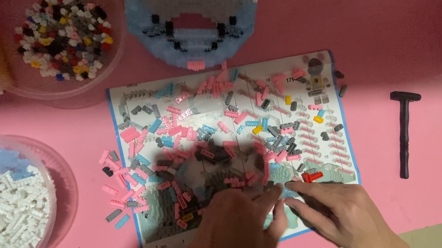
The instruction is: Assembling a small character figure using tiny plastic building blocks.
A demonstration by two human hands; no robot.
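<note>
Both hands, left hand (pixel 234 227) and right hand (pixel 338 214), sit on the instruction sheet (pixel 152 247); can't tell if they pinch anything. Loose bricks (pixel 176 130) are everywhere, black hammer (pixel 404 131) off right.

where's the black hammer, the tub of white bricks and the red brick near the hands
black hammer (pixel 403 134), head view, middle of its handle
tub of white bricks (pixel 55 173), head view, bare right rim
red brick (pixel 312 176), head view, centre of the brick, just above the right hand (pixel 340 217)

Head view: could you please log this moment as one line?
left hand: on bricks | right hand: beside red brick | sheet: on pink table
</note>
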